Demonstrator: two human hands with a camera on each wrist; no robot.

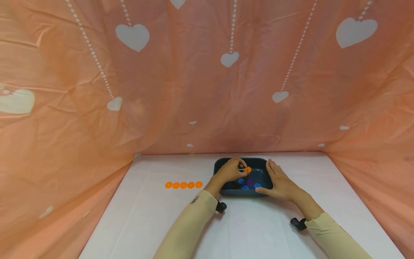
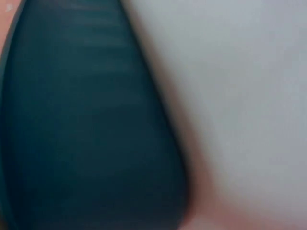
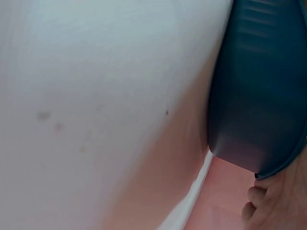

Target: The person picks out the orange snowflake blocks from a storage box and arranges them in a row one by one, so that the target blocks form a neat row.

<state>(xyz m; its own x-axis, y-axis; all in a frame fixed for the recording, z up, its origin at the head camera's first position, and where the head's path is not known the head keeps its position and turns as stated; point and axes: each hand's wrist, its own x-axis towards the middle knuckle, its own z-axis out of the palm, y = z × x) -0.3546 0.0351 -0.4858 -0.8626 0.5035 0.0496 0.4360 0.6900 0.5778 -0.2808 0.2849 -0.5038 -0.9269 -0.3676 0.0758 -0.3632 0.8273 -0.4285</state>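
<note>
Over the dark blue tub [image 1: 237,193], my left hand [image 1: 230,170] pinches an orange flower-shaped piece [image 1: 247,169] between thumb and fingertips. Blue flower pieces [image 1: 244,187] and a purple flower piece [image 1: 250,183] lie on the tub's floor. With fairly straight fingers along the right rim and the thumb at the front rim, my right hand [image 1: 280,184] rests against the tub. The tub's outer wall [image 2: 91,120] fills much of the left wrist view, where the left hand is hidden. In the right wrist view, my right hand [image 3: 280,201] touches the tub's end.
Left of the tub, several orange flower pieces [image 1: 183,185] lie in a row on the white table [image 1: 155,223]. A peach curtain [image 1: 207,90] with white hearts hangs behind and at both sides. Each wrist carries a small black camera [image 1: 298,224].
</note>
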